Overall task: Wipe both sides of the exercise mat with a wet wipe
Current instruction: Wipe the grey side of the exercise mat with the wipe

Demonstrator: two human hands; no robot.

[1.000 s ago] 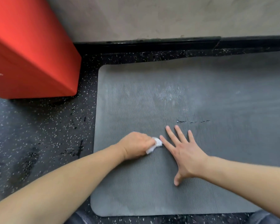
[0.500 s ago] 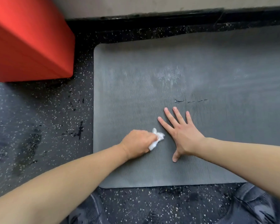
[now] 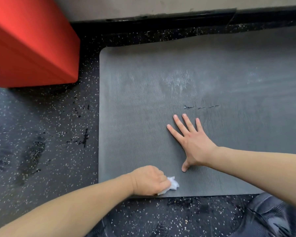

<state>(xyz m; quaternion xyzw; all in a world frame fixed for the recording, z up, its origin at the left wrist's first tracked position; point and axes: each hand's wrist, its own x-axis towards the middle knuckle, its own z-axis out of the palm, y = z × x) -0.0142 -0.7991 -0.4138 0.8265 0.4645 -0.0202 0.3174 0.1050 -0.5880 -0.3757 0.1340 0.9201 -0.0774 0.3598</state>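
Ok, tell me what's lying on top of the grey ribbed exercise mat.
On the grey ribbed exercise mat: the right hand pressed flat, and the left hand gripping a crumpled white wet wipe near its front edge. Anything beneath them is covered.

Your exercise mat lies on the floor, its left end before you and the rest running off to the right. Your right hand rests on the mat near its middle. Your left hand sits nearer, at the mat's near edge, with the wet wipe just right of it. A box stands far left, off the mat. A wall runs behind the mat's far edge.
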